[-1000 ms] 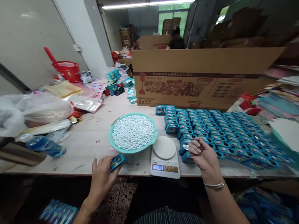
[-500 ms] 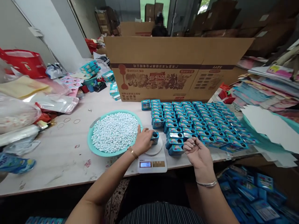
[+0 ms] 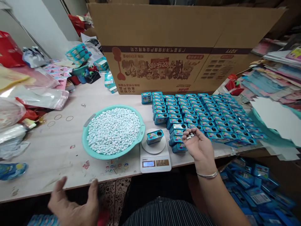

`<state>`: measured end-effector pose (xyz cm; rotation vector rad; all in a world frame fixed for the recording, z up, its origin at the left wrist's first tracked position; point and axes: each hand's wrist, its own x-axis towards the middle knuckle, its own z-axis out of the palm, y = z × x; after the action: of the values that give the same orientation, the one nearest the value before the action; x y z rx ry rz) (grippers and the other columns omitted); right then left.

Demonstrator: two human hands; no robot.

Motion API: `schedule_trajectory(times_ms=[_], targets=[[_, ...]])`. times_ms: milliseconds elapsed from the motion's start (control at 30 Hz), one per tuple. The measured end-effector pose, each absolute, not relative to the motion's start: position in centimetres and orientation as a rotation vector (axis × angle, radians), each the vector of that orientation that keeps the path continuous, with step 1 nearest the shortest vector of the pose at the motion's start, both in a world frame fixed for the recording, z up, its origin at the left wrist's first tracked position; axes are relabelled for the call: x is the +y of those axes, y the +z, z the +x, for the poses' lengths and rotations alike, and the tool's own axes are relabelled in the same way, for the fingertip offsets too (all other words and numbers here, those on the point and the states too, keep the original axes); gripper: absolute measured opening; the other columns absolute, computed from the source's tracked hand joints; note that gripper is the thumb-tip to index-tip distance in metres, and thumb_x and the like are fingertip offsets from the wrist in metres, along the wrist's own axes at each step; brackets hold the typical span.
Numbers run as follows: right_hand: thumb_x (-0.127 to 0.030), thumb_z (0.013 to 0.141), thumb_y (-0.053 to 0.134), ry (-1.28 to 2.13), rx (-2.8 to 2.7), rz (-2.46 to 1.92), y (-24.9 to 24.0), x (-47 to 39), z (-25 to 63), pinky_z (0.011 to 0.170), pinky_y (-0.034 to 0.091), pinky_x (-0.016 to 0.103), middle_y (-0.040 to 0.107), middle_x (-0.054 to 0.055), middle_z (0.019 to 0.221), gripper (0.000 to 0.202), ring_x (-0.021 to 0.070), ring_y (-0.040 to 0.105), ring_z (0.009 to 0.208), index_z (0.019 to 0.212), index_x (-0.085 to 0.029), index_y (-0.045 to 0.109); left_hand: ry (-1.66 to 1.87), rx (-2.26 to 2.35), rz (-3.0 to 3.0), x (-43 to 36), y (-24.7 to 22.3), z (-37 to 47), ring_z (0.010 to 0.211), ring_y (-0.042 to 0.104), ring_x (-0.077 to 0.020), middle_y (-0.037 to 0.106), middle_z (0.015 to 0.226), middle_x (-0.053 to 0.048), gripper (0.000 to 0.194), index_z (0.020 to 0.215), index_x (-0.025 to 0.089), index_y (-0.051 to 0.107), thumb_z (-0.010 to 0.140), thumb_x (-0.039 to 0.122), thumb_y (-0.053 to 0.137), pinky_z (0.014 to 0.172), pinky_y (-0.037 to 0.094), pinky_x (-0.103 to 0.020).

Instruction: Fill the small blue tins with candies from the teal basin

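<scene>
A blue tin (image 3: 155, 136) with a dark round hole in its top stands on the round plate of a white digital scale (image 3: 155, 163), whose display is lit. To its left is a turquoise basin (image 3: 138, 138) full of pale blue-white candies (image 3: 113, 130). My right hand (image 3: 198, 146), palm up with curled fingers, cups a few of these candies beside rows of blue tins (image 3: 208, 122). Low at the left, off the table's front edge, my left hand (image 3: 75, 201) is spread and blurred, with nothing in it.
A large printed cardboard box (image 3: 162, 59) stands behind the tins. Plastic bags (image 3: 39, 94) lie at the left. Paper stacks (image 3: 265, 91) and white sheets (image 3: 277, 122) are at the right. More blue tins (image 3: 256, 188) lie in a heap below the table edge, lower right.
My left hand has let go of the tin on the scale and moved down and left. The display has changed from 0.0. Candies now show in my right hand. The view has tilted down.
</scene>
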<state>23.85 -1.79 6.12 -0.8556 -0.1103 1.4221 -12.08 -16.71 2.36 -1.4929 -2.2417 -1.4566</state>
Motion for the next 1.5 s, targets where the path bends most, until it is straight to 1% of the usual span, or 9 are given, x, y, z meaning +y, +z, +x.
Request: schedule_trajectory(times_ms=[100,267,667,767,867,1033,1233,1367,1500], targets=[[-0.024,0.087,0.063,1.458,-0.145,-0.875,5.9,-0.9,22.2,0.057,0.051,0.024,0.055,-0.002,0.075,0.014,0.0111,0.057,0.065,0.078,-0.021,0.053,-1.576,-2.177,-1.522,-14.6,2.9,-8.7,0.134,0.046,-0.0386,0.048,0.143,-0.01,0.079,0.148,0.029,0.039,0.078,0.033,0.075,0.113,0.041,-0.062],[-0.024,0.089,0.061,1.476,-0.159,-0.868,6.2,0.5,20.0,0.056,0.049,0.022,0.051,-0.004,0.069,0.014,0.0098,0.053,0.06,0.078,-0.022,0.053,-1.754,-1.944,-1.882,-9.7,4.8,-5.2,0.134,0.048,-0.0293,0.049,0.138,-0.011,0.076,0.149,0.027,0.035,0.083,0.029,0.072,0.113,0.044,-0.049],[-0.016,0.091,0.053,1.505,-0.027,-0.853,7.4,2.4,17.2,0.057,0.05,0.021,0.053,-0.004,0.065,0.012,0.0087,0.052,0.058,0.08,-0.02,0.058,-1.598,-1.792,-2.217,-5.1,5.6,-2.8,0.129,0.052,-0.0274,0.055,0.136,-0.015,0.069,0.147,0.021,0.036,0.087,0.028,0.069,0.109,0.046,-0.047],[-0.019,0.089,0.057,1.493,-0.072,-0.853,7.1,2.6,16.2,0.059,0.05,0.021,0.053,-0.004,0.065,0.01,0.0084,0.052,0.058,0.08,-0.019,0.059,-1.373,-1.806,-2.35,-4.0,5.2,-1.9,0.132,0.05,-0.0315,0.057,0.134,-0.016,0.064,0.144,0.019,0.037,0.088,0.033,0.067,0.113,0.039,-0.056],[-0.023,0.083,0.066,1.42,-0.193,-0.85,6.5,2.8,15.2,0.061,0.049,0.021,0.053,-0.006,0.065,0.009,0.0081,0.052,0.058,0.077,-0.02,0.06,-1.047,-1.845,-2.511,-2.6,4.8,-0.2,0.138,0.042,-0.0376,0.06,0.133,-0.016,0.058,0.138,0.017,0.045,0.087,0.037,0.067,0.117,0.02,-0.07],[-0.03,0.079,0.07,1.25,-0.451,-0.849,5.7,2.6,13.9,0.068,0.049,0.024,0.056,-0.005,0.069,0.012,0.0091,0.054,0.064,0.076,-0.021,0.062,-0.818,-1.885,-2.656,-0.8,4.2,2.3,0.137,0.044,-0.038,0.069,0.119,-0.012,0.042,0.124,0.017,0.058,0.087,0.036,0.066,0.116,0.011,-0.074],[-0.039,0.081,0.067,1.145,-0.619,-0.921,5.0,1.9,13.5,0.073,0.047,0.027,0.061,-0.003,0.069,0.018,0.0123,0.058,0.068,0.08,-0.021,0.064,-0.894,-1.904,-2.632,-0.3,3.4,3.1,0.128,0.053,-0.0338,0.072,0.105,-0.008,0.026,0.111,0.02,0.064,0.09,0.033,0.062,0.117,0.012,-0.073],[-0.038,0.086,0.062,1.134,-0.786,-0.976,5.5,2.2,13.9,0.08,0.047,0.031,0.064,-0.002,0.073,0.016,0.0147,0.061,0.074,0.085,-0.022,0.063,-1.031,-1.883,-2.561,-1.1,3.6,2.2,0.133,0.049,-0.0361,0.068,0.119,-0.011,0.041,0.123,0.018,0.058,0.087,0.034,0.067,0.116,0.014,-0.071],[-0.039,0.093,0.053,1.029,-1.424,-1.005,7.1,5.2,11.9,0.087,0.047,0.035,0.066,0.003,0.093,0.02,0.0176,0.061,0.089,0.098,-0.022,0.063,-1.485,-1.843,-2.112,-3.8,4.0,-1.4,0.132,0.051,-0.0318,0.065,0.124,-0.012,0.048,0.13,0.019,0.052,0.087,0.031,0.069,0.119,0.014,-0.065]])
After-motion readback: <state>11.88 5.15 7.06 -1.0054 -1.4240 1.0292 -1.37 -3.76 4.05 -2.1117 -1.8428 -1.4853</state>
